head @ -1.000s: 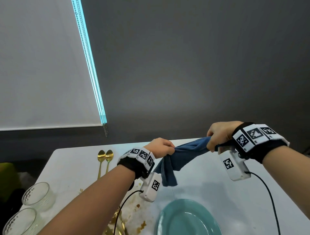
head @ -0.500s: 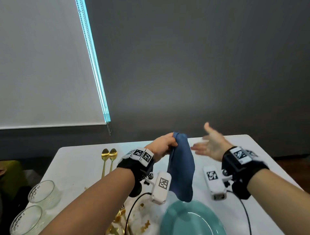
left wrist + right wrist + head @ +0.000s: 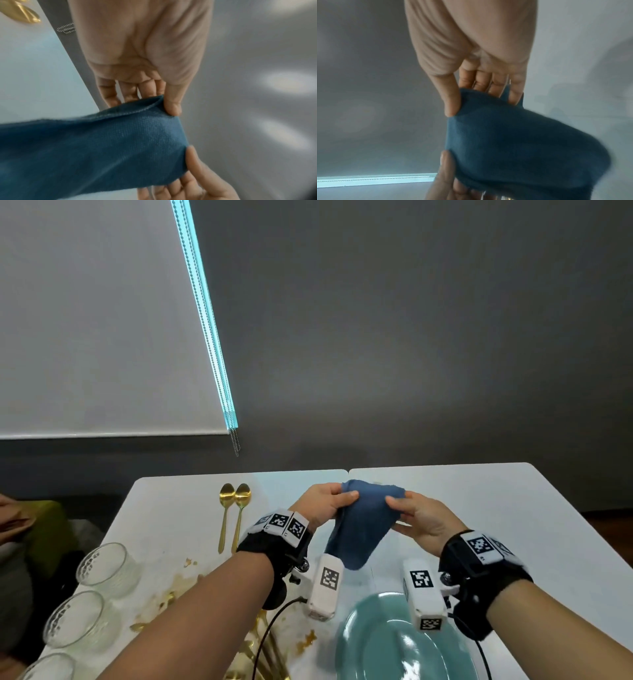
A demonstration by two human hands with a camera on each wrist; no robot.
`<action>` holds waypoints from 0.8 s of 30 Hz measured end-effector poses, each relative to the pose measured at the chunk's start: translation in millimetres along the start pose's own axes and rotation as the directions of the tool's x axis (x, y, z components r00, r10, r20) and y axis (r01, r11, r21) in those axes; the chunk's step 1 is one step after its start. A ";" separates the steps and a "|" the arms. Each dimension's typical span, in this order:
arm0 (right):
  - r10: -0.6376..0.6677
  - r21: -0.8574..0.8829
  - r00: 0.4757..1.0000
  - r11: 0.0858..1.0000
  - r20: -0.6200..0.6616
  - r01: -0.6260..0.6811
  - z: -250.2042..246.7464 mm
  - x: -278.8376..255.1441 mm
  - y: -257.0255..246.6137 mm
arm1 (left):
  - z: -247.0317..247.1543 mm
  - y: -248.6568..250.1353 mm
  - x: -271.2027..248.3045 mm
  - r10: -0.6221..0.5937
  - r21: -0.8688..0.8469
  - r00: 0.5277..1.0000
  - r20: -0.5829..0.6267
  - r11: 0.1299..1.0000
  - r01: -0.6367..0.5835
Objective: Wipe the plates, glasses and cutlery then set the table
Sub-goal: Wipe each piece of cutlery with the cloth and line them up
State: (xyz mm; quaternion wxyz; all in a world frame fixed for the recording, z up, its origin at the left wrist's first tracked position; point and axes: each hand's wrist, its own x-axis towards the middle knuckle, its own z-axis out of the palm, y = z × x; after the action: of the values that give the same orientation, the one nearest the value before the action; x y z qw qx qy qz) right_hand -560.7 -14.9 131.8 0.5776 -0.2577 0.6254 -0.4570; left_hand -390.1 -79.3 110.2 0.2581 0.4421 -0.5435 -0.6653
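Observation:
A folded blue cloth (image 3: 363, 522) hangs in the air above the white table (image 3: 496, 508), held between both hands. My left hand (image 3: 329, 501) pinches its left top edge with thumb over fingers, as the left wrist view shows on the cloth (image 3: 96, 146). My right hand (image 3: 411, 513) pinches the right top edge; the right wrist view shows the thumb on the cloth (image 3: 513, 142). A teal plate (image 3: 383, 645) lies below, near the front edge. Two gold spoons (image 3: 233, 518) lie side by side to the left. Three clear glasses (image 3: 106, 568) stand along the left edge.
Brown food smears (image 3: 171, 594) and more gold cutlery (image 3: 263, 655) lie on the table under my left forearm. A dark grey wall and a white roller blind (image 3: 102, 320) stand behind the table. A seated person's arm shows at the far left edge.
A second ago both hands stretched the cloth out sideways. The right hand then let go and opened while the cloth hung from the left. Now the right hand pinches the folded cloth again.

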 end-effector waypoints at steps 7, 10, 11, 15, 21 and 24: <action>-0.223 -0.164 0.958 0.967 -0.177 0.195 2.0 9.1 -1.3 | 0.6 -3.9 2.9 0.002 0.008 0.986 -0.165 1.000 -0.001; -0.333 -0.256 0.922 0.925 -0.197 0.279 -2.6 15.8 -5.1 | 4.2 1.9 2.0 0.023 0.077 0.980 -0.199 0.997 -0.008; -0.341 -0.235 0.922 0.926 -0.185 0.295 -2.8 16.4 -6.0 | 5.5 3.5 1.6 0.019 0.049 0.980 -0.199 0.999 -0.009; -0.355 -0.080 0.930 0.934 -0.096 0.348 -4.6 16.1 -6.2 | 11.2 8.8 0.8 0.050 -0.082 0.990 -0.131 0.995 -0.061; -0.370 0.058 0.924 0.929 0.093 0.366 -15.4 18.1 1.5 | 22.1 8.8 -6.1 0.148 -0.116 0.984 -0.102 0.980 -0.160; -0.357 0.055 0.912 0.934 0.202 0.353 -12.4 17.8 8.9 | 26.1 4.8 -13.3 0.173 -0.130 0.977 -0.123 0.973 -0.189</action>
State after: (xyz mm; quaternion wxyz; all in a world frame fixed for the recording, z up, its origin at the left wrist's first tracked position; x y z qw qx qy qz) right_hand -574.3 -22.6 114.4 0.5496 -0.4081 0.5003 -0.5302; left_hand -407.1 -56.7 119.3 0.3782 0.4077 -0.5180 -0.6499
